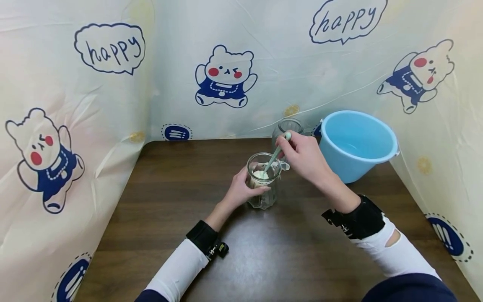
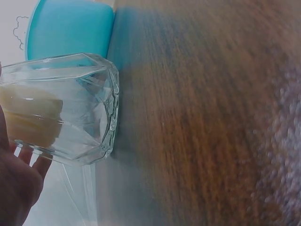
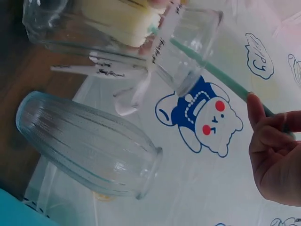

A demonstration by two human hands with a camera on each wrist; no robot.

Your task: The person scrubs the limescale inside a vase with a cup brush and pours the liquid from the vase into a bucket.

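Left hand (image 1: 241,189) grips the glass vase (image 1: 264,202), left of the bucket (image 1: 341,165); right hand (image 1: 306,156) pinches the sponge brush (image 1: 278,150), head inside the vase. Vase probably fragile, slippery if wet: hold around the middle. Brush probably light, soft-headed: hold the stiff handle (image 3: 228,82)

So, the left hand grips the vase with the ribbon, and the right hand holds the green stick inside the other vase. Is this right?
Not quite: the head view shows the green stick inside the ribboned vase, not the other vase. The left hand does grip the ribboned vase, and the right hand does hold the stick.
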